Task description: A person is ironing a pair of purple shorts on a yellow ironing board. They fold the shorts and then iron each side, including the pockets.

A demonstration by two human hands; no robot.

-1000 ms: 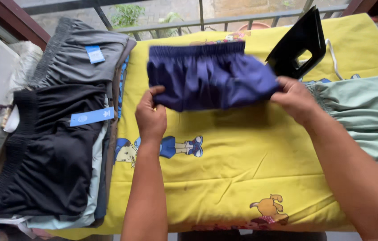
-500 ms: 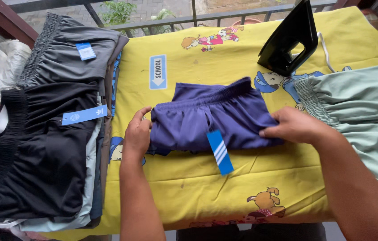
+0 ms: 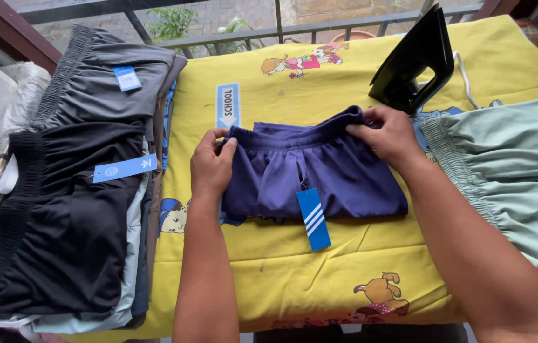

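Both hands pinch the waistband of the folded navy shorts (image 3: 320, 171): left hand (image 3: 213, 166) closed on its left corner, right hand (image 3: 386, 136) closed on its right end; the shorts lie flat on the yellow cartoon-print cloth (image 3: 320, 273), between the hands, a blue hangtag (image 3: 313, 218) dangling below

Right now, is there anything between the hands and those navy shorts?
Nothing visible. The left hand and right hand already grip the waistband of the navy shorts. The black iron stands just behind the right hand.
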